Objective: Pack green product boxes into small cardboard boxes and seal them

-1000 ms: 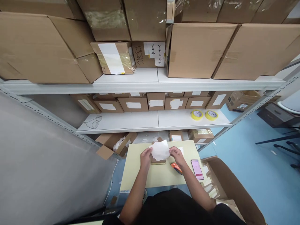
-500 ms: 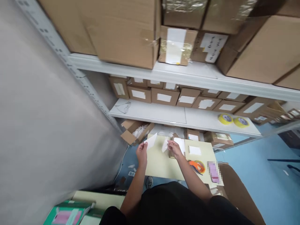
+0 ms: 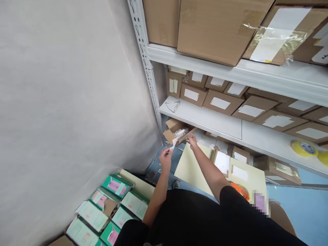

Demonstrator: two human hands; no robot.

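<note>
My left hand (image 3: 166, 158) pinches a white slip of paper (image 3: 174, 143) that sticks up from its fingertips, a bit creased. My right hand (image 3: 191, 140) is at the side of an open cardboard box (image 3: 169, 136) on a lower level, its fingers apart and no paper visible in them. Crumpled white scraps (image 3: 180, 132) lie inside that box. Below my right forearm is a pale yellow tabletop (image 3: 191, 167). On it are a small carton with a white label (image 3: 222, 162), a white sheet (image 3: 240, 173) and an orange tape dispenser (image 3: 239, 190), partly hidden by my sleeve.
A metal shelf (image 3: 220, 128) runs above the table, with labelled cartons (image 3: 220, 100), glasses (image 3: 174, 106) and yellow tape rolls (image 3: 304, 148). Larger boxes (image 3: 215, 30) sit higher. A grey wall (image 3: 89, 85) closes the left. Green and pink packages (image 3: 118, 187) are stacked at lower left.
My view has turned left. Both hands have moved from over the table toward the open box of scraps. The white piece in my right hand is no longer visible there; the left keeps its paper.
</note>
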